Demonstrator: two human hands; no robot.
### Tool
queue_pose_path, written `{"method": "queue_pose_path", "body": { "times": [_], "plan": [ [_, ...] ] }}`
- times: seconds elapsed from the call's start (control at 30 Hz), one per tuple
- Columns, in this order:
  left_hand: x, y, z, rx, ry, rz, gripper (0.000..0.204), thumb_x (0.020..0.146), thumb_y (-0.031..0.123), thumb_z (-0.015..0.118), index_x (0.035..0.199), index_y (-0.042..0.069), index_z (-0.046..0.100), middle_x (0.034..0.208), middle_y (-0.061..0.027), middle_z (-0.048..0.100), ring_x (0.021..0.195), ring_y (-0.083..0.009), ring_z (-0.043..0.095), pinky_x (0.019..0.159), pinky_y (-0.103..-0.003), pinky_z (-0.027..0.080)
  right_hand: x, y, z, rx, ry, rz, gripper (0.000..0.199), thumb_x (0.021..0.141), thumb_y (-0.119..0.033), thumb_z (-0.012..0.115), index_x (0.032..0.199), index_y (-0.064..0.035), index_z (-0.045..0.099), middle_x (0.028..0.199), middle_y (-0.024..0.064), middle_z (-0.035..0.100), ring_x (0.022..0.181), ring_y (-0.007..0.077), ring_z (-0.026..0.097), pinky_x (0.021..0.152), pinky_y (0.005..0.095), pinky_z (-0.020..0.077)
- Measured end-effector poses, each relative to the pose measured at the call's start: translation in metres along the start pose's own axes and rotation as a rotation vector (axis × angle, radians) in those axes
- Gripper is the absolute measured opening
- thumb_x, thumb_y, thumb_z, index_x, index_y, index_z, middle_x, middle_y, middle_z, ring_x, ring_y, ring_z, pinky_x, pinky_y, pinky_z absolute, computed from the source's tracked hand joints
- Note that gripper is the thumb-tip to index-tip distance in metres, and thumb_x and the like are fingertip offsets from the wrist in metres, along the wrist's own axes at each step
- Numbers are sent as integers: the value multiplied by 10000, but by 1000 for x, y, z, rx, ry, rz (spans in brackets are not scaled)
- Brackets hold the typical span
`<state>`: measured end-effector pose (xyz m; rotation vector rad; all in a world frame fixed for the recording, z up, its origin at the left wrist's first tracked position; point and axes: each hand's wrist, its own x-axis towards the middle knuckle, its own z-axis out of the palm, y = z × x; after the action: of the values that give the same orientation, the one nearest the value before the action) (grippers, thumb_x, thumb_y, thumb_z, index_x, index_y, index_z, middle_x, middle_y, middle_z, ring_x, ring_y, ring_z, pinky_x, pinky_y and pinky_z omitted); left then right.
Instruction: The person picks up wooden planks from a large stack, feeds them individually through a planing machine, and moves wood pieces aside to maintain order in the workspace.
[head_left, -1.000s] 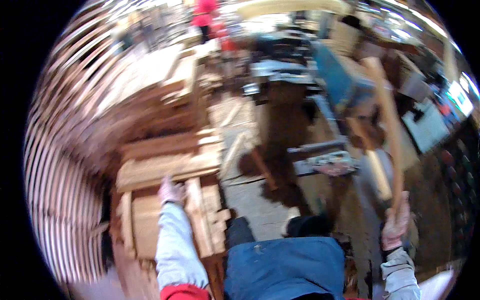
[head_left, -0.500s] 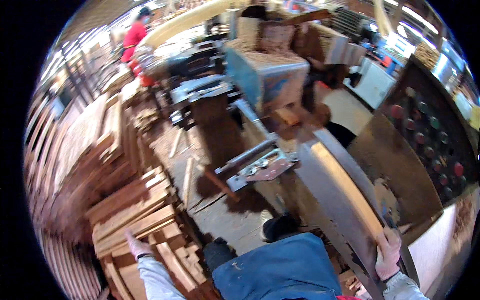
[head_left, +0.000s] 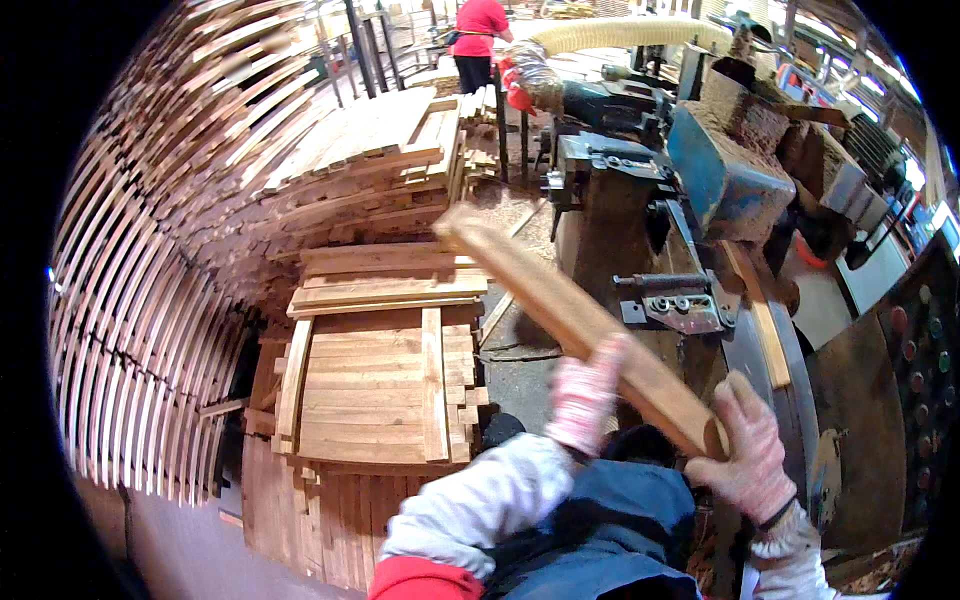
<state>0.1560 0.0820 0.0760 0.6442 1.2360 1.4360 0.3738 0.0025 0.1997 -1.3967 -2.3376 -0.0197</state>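
Note:
A long wooden board [head_left: 560, 300] slants across the space in front of me, its far end up to the left above the stacked wood. Around its middle my gloved left hand [head_left: 588, 395] is closed. At the near end my gloved right hand [head_left: 748, 440] grips it, thumb on one side and fingers on the other. Right of the board, a second wooden strip [head_left: 762, 325] lies on the metal bed [head_left: 800, 420] of the machine, its far end running in beside the blue sawdust-covered housing [head_left: 725, 165]. Neither hand touches that strip.
To the left stands a stack of cut boards [head_left: 370, 385], with a larger lumber pile [head_left: 360, 140] behind. A metal guide bracket [head_left: 680, 305] juts from the machine. A button panel [head_left: 920, 390] is at far right. A person in red [head_left: 480, 30] stands in the background.
My left hand has come from the stack with a board. My right hand has left the strip on the machine bed and now holds the board's near end. The view has swung left.

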Motion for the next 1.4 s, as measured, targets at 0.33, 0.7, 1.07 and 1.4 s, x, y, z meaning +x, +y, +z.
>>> {"method": "queue_pose_path", "body": {
  "times": [0.33,0.7,1.07,1.4],
  "plan": [
    [-3,7,38,-71,-641,-317,505,981,226,638,1378,-31,459,1079,-126,658,832,-175,670,751,-321,591,-286,-4,-44,-343,-34,784,831,674,-83,743,1453,9,469,1163,221,608,1049,381,577,923,462,455],
    [67,8,-246,-446,217,29,202,978,260,646,912,120,516,743,14,454,634,-116,435,541,-267,383,-136,117,32,-351,410,543,585,924,-86,596,1476,24,439,1498,202,483,1330,382,489,1125,450,353],
    [259,12,-345,-289,620,-123,957,873,483,738,1537,-10,258,1536,-226,311,1214,-346,499,1002,-532,477,-77,118,38,-146,300,434,606,872,-9,604,1456,43,451,1403,217,546,1255,377,529,1087,421,387],
    [293,13,-306,-244,907,3,703,754,341,861,1287,-15,572,1233,-159,630,1047,-330,625,867,-518,546,-291,-6,-32,-509,-155,705,524,944,-223,615,1406,12,535,1329,263,592,1202,436,567,1040,480,440]
  ]
}}
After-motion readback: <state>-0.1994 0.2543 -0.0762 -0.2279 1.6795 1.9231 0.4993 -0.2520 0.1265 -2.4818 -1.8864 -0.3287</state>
